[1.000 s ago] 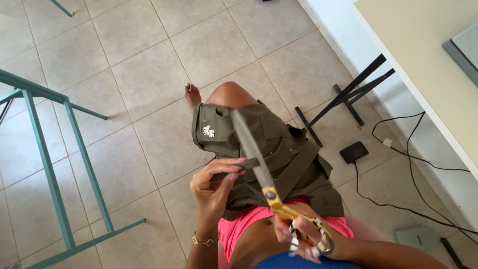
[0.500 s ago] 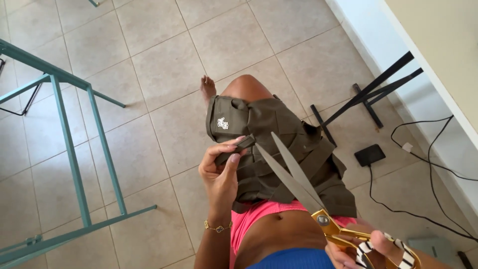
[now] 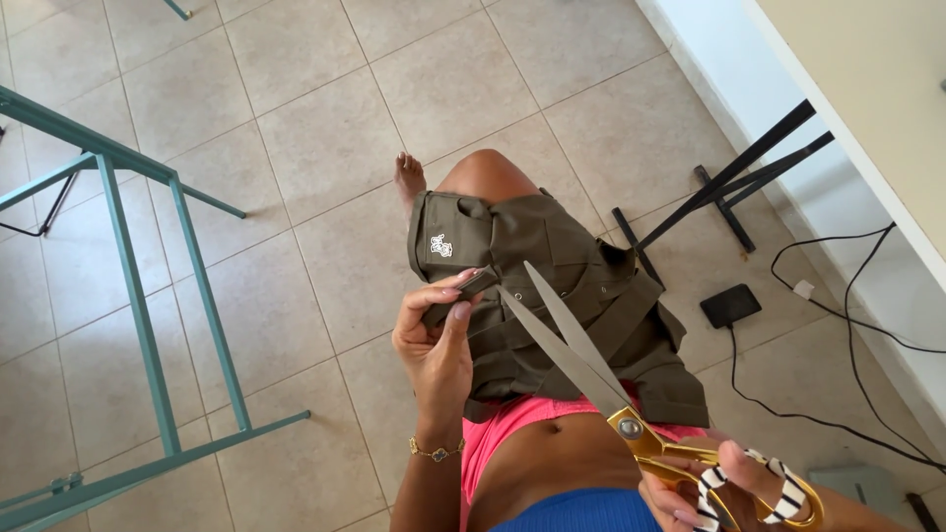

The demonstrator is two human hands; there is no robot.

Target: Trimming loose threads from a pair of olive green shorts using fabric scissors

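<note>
The left hand [image 3: 439, 340] pinches a narrow strap [image 3: 463, 294] of the olive-green garment [image 3: 562, 305] between thumb and fingertips, lifting it just clear of the cloth. The garment lies over the person's raised knee and lap (there is no worktop under it, only the tiled floor [image 3: 296, 148] below), its pocketed end toward the knee and the bunched end near the pink waistband [image 3: 512, 424].

The right hand [image 3: 729, 488] sits low at the frame's bottom edge, fingers through the gold loops of the large scissors [image 3: 591, 369]; the grip is partly cut off, so how tightly it closes is hard to say. The blades stand parted in a narrow V, their long axis running from the right hand up and left toward the strap. The tips lie just beside the strap's held end, the lower one nearly at the left fingers, though whether either blade touches the strap I cannot tell. The left hand is the nearer to the strap; the right reaches it only through the blades.
</note>
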